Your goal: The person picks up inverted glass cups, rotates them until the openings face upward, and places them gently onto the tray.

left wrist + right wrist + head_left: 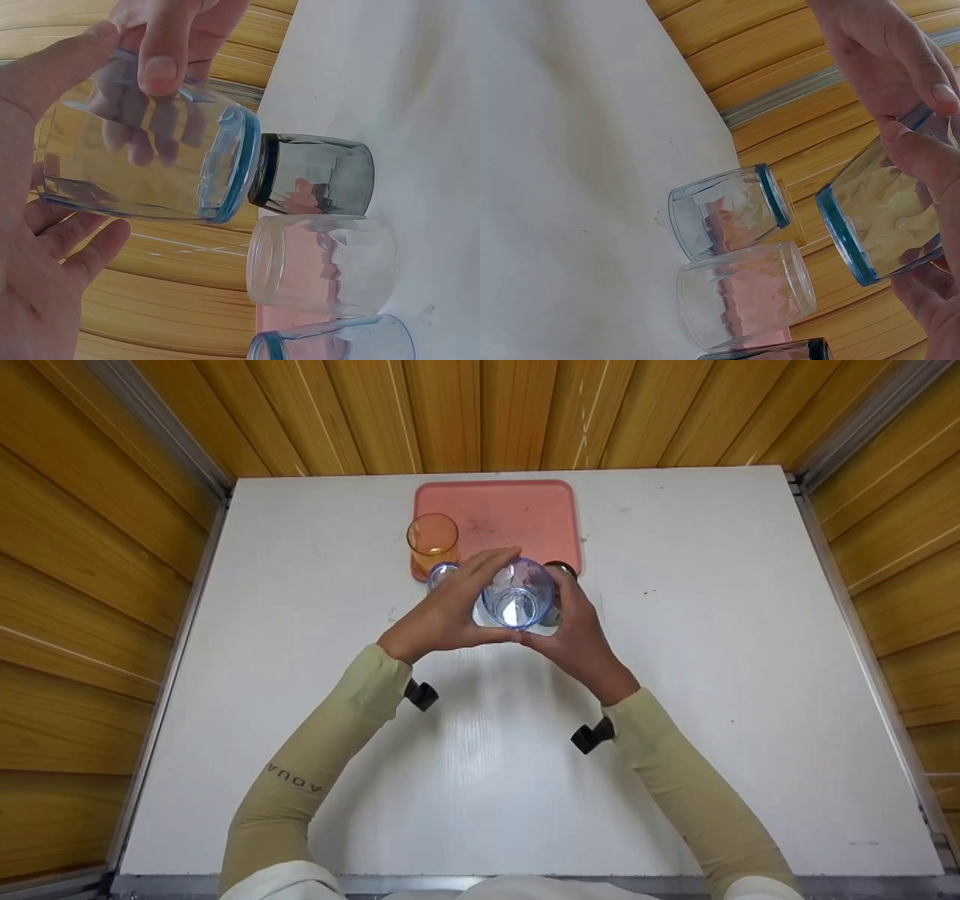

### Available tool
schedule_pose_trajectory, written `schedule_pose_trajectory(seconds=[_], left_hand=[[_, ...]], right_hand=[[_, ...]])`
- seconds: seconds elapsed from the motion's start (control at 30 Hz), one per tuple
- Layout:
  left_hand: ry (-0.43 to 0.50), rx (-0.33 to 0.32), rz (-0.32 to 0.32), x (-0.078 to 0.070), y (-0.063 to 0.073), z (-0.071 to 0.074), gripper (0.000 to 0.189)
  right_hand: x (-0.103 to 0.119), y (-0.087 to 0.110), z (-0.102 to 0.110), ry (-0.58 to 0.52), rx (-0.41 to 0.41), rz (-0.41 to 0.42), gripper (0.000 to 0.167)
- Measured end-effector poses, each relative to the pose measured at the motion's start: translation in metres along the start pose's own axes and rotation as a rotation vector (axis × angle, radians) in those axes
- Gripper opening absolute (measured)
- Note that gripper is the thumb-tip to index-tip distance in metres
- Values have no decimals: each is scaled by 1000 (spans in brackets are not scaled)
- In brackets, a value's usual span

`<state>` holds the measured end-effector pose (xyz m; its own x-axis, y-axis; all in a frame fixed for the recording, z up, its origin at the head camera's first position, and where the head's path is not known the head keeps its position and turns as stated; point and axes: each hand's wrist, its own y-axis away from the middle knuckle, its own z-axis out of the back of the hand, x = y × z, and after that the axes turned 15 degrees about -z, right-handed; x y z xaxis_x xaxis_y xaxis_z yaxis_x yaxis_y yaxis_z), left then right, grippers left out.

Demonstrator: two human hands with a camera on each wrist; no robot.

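Both hands hold one clear glass with a blue base (517, 594) just above the white table (720, 675), its mouth facing up. My left hand (480, 600) grips its left side and my right hand (551, 611) wraps its right side. In the left wrist view the held glass (150, 157) hangs close to a dark grey glass (315, 176), a clear glass (322, 262) and a blue-rimmed glass (330, 345). The right wrist view shows the held glass (885, 217) beside the blue-rimmed glass (727, 210) and the clear glass (742, 300).
A pink tray (517, 510) lies at the table's far middle, with an orange glass (433, 540) at its front left corner. The other glasses stand along the tray's front edge, partly hidden by my hands. Wooden walls enclose the table on three sides.
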<state>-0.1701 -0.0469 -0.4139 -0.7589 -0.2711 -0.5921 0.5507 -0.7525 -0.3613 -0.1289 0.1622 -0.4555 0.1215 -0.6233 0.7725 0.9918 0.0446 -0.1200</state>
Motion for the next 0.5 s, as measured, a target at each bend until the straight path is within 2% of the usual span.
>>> schedule_pose_trajectory(seconds=[0.23,0.5], left_hand=[[17,2,1,0,0,0,100],[6,17,6,0,1,1,97]], right_hand=[[-1,0,-1,12,-18,19,89],[-2,-1,-4,16,26,-1,89]])
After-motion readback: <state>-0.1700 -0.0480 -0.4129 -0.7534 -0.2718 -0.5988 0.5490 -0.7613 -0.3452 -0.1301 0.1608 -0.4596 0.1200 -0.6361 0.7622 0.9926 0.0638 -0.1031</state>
